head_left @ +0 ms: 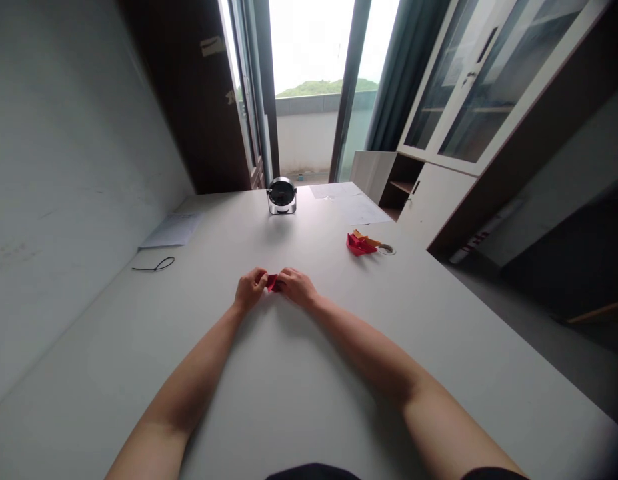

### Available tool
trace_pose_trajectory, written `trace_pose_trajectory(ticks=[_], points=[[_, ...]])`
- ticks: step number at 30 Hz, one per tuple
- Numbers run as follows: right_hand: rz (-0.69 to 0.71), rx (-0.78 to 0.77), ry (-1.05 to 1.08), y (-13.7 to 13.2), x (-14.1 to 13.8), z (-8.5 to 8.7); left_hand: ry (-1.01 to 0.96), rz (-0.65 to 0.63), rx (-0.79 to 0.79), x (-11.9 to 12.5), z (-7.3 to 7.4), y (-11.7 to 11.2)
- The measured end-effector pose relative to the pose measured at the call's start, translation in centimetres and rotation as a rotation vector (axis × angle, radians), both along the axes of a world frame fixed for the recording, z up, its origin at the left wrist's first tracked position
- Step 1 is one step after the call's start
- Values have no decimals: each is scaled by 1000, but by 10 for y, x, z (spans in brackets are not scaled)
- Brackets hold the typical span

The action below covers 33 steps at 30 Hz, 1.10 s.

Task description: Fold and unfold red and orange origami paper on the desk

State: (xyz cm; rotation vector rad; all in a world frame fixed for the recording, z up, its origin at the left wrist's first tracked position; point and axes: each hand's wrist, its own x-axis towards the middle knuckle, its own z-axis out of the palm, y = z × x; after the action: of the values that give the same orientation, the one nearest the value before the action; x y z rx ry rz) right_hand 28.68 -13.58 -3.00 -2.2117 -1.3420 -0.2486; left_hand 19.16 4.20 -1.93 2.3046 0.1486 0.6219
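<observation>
Between my two hands, over the middle of the white table [279, 373], is a small piece of folded red paper [272, 283]. My left hand [251, 288] pinches its left side with thumb and fingers. On the opposite side, my right hand [296, 285] grips the paper with closed fingers. The fingertips hide much of the paper, so its full shape does not show. To the right and farther back lies a cluster of red folded paper [359, 245] with an orange folded paper piece [366, 238] on it.
A roll of tape [387, 249] lies beside the folded papers. A small round fan or lamp [282, 194] stands at the back. White sheets [356, 202] lie back right, a paper stack [171, 231] and a black cable tie [156, 265] at left. The wall [79, 200] borders the left.
</observation>
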Motion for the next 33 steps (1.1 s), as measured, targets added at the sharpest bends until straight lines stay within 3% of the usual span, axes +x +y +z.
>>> trace_pose_trajectory(ticks=[4, 10, 15, 19, 22, 26, 30, 33], points=[[-59, 7, 0, 0, 2, 0, -37, -12, 7, 1, 0, -3], [-136, 26, 93, 0, 3, 1, -207, -62, 232, -3, 9, -7], [-154, 73, 143, -1, 4, 0, -135, -109, 291, -6, 14, -12], [-134, 74, 122, 0, 4, -1, -109, -64, 244, -5, 14, -12], [-101, 24, 63, 0, 4, -2, -112, -49, 82, -2, 11, -11], [-42, -18, -1, -1, 3, 0, -99, -77, -325, 6, 2, -10], [-9, 60, -21, -3, 2, 5, -76, -98, -767, 13, -5, -7], [15, 157, 20, -4, 0, 8, -98, -164, -971, 14, -4, 1]])
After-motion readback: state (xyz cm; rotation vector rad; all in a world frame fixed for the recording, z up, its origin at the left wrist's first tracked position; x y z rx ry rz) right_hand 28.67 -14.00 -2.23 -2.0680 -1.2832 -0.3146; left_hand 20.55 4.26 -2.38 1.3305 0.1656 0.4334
